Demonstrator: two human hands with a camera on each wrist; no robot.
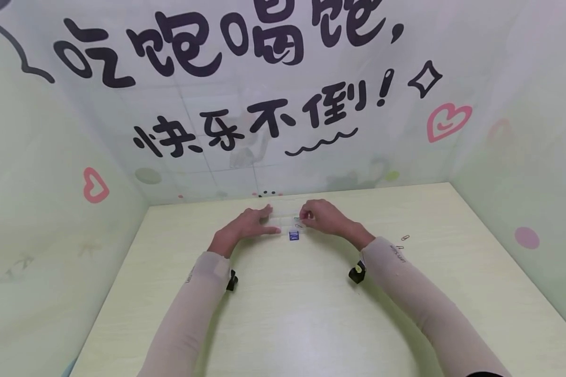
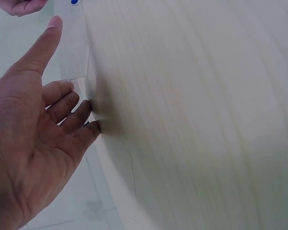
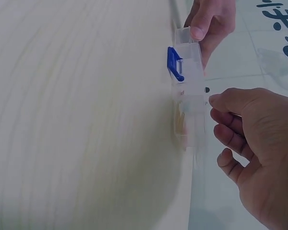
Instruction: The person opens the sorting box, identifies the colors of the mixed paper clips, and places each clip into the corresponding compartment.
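Observation:
A clear plastic compartment box [image 3: 189,98] with a blue latch [image 1: 294,235] sits near the back of the table, small items showing through its wall. My left hand [image 1: 250,224] holds its left end, thumb along the front and fingers at the back. In the left wrist view that hand [image 2: 36,115] has its thumb stretched out and its fingers slightly bent. Over the box's right part is my right hand [image 1: 327,217], thumb and index fingertips close together. I cannot tell whether they pinch something small. A paper clip [image 1: 298,226] shows at the box beside them.
Two loose paper clips [image 1: 404,238] lie on the table [image 1: 283,314] to the right of my right hand. A printed back wall [image 1: 245,173] rises right behind the box. Dark wrist cameras [image 1: 357,273] hang under both forearms.

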